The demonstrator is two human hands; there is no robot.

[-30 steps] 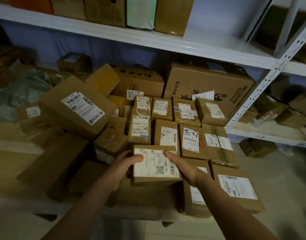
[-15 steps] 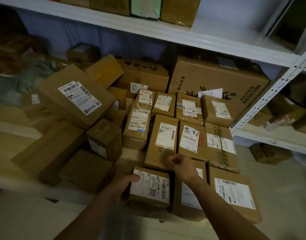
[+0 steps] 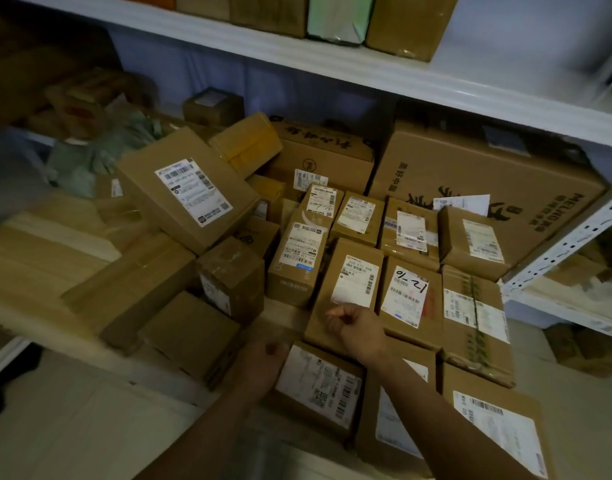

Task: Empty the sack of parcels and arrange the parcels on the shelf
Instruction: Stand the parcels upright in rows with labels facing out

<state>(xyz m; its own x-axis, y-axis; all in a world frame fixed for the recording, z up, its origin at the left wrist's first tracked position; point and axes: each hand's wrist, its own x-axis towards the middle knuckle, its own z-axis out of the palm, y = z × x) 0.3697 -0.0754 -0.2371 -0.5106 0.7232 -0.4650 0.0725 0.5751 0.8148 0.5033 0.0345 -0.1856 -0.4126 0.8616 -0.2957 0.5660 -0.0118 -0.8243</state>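
Head view: dim shelf (image 3: 55,244) crowded with labelled cardboard parcels. Left hand (image 3: 263,362) at front edge, fingers curled against left side of front parcel (image 3: 318,386); grip unclear. Right hand (image 3: 358,327) above next parcel (image 3: 353,282), fingers curled, holding nothing. Upper shelf (image 3: 332,64) overhead.

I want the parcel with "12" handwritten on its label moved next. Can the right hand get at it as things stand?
Probably yes: the right hand holds nothing and hovers just left of that parcel, whose top is uncovered. Neighbouring parcels crowd its sides, though.
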